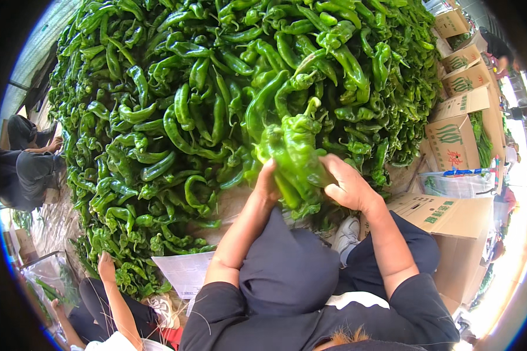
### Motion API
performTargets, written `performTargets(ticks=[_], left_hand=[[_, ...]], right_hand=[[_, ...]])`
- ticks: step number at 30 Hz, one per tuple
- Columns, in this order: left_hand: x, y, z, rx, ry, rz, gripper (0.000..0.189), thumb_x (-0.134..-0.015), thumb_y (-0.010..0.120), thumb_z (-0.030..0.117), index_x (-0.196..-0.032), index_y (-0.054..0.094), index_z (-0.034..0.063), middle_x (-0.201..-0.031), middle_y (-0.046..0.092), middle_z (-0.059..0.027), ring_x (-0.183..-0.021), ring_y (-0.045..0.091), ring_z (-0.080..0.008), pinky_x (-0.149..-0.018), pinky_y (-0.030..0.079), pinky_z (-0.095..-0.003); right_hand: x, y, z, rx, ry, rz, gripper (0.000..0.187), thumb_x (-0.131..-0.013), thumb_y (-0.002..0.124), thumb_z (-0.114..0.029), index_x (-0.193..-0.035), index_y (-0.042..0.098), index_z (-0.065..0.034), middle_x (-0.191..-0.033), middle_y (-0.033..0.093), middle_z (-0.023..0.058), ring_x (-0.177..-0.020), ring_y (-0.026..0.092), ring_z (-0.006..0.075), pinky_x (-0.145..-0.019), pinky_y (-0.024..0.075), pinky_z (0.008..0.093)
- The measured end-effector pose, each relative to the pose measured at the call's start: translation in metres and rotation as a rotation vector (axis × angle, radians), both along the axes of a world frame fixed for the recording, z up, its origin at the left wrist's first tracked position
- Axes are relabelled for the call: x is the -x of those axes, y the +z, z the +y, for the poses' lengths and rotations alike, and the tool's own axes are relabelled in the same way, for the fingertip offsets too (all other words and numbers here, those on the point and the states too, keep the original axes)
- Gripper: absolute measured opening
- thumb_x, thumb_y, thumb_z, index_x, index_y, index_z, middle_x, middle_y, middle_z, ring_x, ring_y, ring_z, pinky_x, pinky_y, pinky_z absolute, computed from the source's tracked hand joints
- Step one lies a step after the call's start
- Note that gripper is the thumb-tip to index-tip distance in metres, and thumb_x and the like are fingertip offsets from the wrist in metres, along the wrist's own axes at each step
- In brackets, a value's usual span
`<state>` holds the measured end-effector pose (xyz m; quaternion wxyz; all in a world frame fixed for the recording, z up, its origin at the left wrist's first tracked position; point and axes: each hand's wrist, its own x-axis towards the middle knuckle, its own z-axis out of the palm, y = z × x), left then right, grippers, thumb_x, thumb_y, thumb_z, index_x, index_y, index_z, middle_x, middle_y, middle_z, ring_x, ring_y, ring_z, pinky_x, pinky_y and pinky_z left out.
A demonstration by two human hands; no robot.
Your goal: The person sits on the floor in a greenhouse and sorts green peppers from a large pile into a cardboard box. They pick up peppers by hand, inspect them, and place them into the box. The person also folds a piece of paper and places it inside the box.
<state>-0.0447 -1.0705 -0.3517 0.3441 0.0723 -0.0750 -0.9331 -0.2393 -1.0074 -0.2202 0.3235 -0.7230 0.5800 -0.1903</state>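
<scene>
A bunch of green peppers (pixel 296 153) is held between my two hands, just in front of the large heap. My left hand (pixel 268 182) grips the bunch from its lower left side. My right hand (pixel 349 184) is at the right side of the bunch, its thumb and fingers curled at the outer peppers; how firmly it holds them is partly hidden. Beyond my hands rises a big heap of long, wrinkled green peppers (pixel 180 105), filling the upper middle of the view. My bent knee in dark trousers is right below the bunch.
Printed cardboard boxes (pixel 452 142), some holding peppers, line the right side. An open carton (pixel 443 215) stands beside my right arm. A co-worker's hand (pixel 106 265) touches the heap at the lower left, near a white sheet (pixel 184 270). Other people sit at the far left.
</scene>
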Motion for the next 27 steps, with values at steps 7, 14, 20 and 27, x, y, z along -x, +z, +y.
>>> performTargets(ticks=[7,14,20,27], left_hand=[[0.022,0.056,-0.008,0.177,-0.019,0.050,0.082,-0.080,0.068,0.050,-0.143,0.040,0.0053,-0.138,0.051,-0.0165,-0.125,0.052,-0.0320,-0.105,0.043,-0.0467],[0.066,0.181,-0.001,0.335,0.015,0.012,0.070,-0.086,0.066,0.034,-0.143,0.038,0.0040,-0.138,0.051,-0.0153,-0.126,0.052,-0.0320,-0.108,0.041,-0.0474],[0.108,0.287,0.070,0.583,0.000,-0.017,0.065,-0.083,0.071,0.020,-0.138,0.041,0.0026,-0.129,0.055,-0.0144,-0.116,0.057,-0.0278,-0.099,0.049,-0.0425],[0.186,0.347,0.177,0.850,-0.190,-0.138,0.048,-0.076,0.082,0.009,-0.117,0.059,-0.0006,-0.106,0.067,-0.0077,-0.091,0.065,-0.0149,-0.081,0.054,-0.0305]], right_hand=[[-0.013,0.031,-0.010,0.036,-0.256,-0.215,0.081,-0.090,0.062,-0.031,-0.151,0.020,0.0002,-0.144,0.034,0.0230,-0.137,0.035,0.0359,-0.114,0.0283,0.0396],[-0.006,0.124,0.021,0.388,-0.366,-0.052,0.146,-0.050,0.095,-0.043,-0.153,0.000,-0.0015,-0.153,0.028,0.0210,-0.142,0.030,0.0311,-0.117,0.0272,0.0406],[0.011,0.188,0.113,0.621,-0.648,-0.164,0.129,-0.057,0.090,-0.020,-0.152,0.005,-0.0008,-0.145,0.037,0.0186,-0.135,0.040,0.0295,-0.114,0.0304,0.0403],[0.060,0.184,0.239,0.901,-0.812,-0.543,0.140,-0.052,0.097,-0.021,-0.152,0.000,-0.0042,-0.147,0.032,0.0182,-0.136,0.038,0.0304,-0.113,0.0324,0.0449]])
